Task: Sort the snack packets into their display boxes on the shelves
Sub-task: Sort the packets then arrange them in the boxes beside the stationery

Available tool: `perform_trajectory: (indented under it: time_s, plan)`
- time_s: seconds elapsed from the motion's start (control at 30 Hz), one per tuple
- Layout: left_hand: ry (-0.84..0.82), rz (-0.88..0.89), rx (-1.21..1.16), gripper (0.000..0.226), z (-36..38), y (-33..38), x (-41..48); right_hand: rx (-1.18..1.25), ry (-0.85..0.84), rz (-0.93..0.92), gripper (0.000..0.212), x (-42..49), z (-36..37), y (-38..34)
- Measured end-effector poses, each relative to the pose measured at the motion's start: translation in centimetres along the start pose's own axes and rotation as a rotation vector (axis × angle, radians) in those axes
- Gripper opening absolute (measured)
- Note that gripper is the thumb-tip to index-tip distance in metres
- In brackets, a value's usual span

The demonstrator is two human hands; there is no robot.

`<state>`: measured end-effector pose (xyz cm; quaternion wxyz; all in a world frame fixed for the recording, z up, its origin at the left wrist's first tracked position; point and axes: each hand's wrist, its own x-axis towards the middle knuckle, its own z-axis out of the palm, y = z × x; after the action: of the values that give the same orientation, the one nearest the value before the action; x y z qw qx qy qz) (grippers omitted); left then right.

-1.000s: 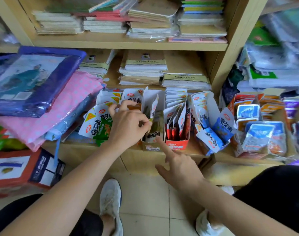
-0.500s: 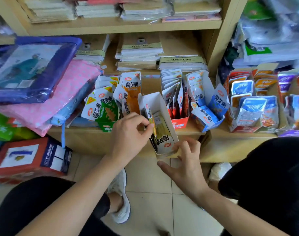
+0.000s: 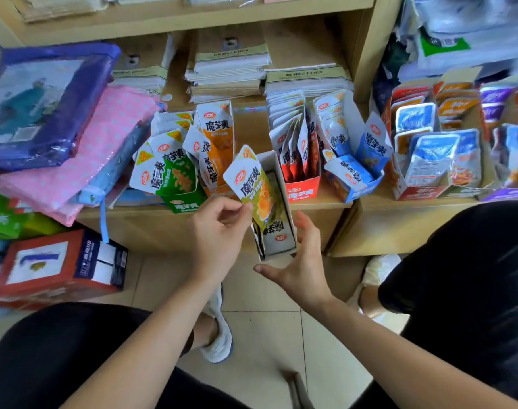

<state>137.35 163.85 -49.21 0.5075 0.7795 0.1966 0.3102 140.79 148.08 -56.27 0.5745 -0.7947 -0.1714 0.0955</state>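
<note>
My left hand (image 3: 219, 234) pinches an olive-green snack packet (image 3: 251, 184) by its lower edge, lifted partly out of a narrow white display box (image 3: 277, 231). My right hand (image 3: 302, 261) cups that box from below and the right, holding it off the shelf edge; more packets lie inside it. On the shelf stand a green display box (image 3: 179, 199), an orange box (image 3: 219, 143), a red box (image 3: 302, 187) and a blue box (image 3: 355, 175), each with matching packets.
Further boxes of blue and orange packets (image 3: 434, 154) fill the right shelf. Pink and purple wrapped bundles (image 3: 60, 134) lie at the left, a red carton (image 3: 57, 264) on the floor. Stacked booklets (image 3: 228, 69) sit behind. My knees and shoes are below.
The white box has come off the shelf toward me, now held in my right hand. My left hand has drawn the olive-green packet up out of it.
</note>
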Motion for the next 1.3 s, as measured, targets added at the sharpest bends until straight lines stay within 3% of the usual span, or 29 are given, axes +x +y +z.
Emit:
perform_trajectory:
  time_s: [0.1,0.2,0.33,0.37,0.53,0.6,0.7,0.77,0.87,1.03,1.17,1.3]
  plan:
    - [0.020,-0.028,-0.028,0.017,0.1,0.4,0.3,-0.016,0.088,-0.039,0.093,0.0,-0.4,-0.3]
    - [0.046,0.121,0.040,0.024,-0.4,0.8,1.1,-0.039,0.132,-0.087,0.080,-0.5,-1.6,-0.9]
    - [0.002,0.302,0.156,0.087,-1.1,1.2,2.6,-0.097,0.102,-0.123,0.077,-1.5,-5.0,-2.1]
    - [-0.050,0.310,0.160,0.093,-1.2,1.2,2.9,-0.114,0.089,-0.145,0.076,-1.6,-6.0,-2.6]
    - [-0.259,0.281,0.142,0.052,-0.7,0.6,1.9,-0.106,-0.034,-0.187,0.078,1.3,-10.5,-4.1]
    - [-0.369,0.308,0.119,0.060,-0.5,0.2,1.1,-0.169,-0.116,-0.190,0.080,3.2,-12.3,-4.8]
    - [-0.448,0.413,0.353,0.093,-0.5,0.0,0.7,-0.238,-0.268,-0.166,0.079,5.9,-14.6,-7.3]
    - [-0.415,0.373,0.364,0.096,-0.6,0.4,0.9,-0.301,-0.362,-0.194,0.077,7.2,-15.3,-9.8]
    - [-0.338,0.195,0.183,0.088,-0.5,0.5,0.5,-0.266,-0.385,-0.239,0.078,8.6,-15.5,-12.1]
    - [-0.124,-0.025,-0.150,0.065,0.9,1.8,-2.8,0.074,-0.152,-0.192,0.092,6.6,-12.7,-13.2]
    - [-0.107,-0.060,-0.167,0.082,2.2,2.4,-4.2,0.117,-0.081,-0.119,0.109,5.1,-10.0,-12.1]
    - [-0.197,-0.002,-0.129,0.108,2.5,2.0,-5.2,0.060,-0.087,-0.177,0.097,5.6,-10.8,-13.0]
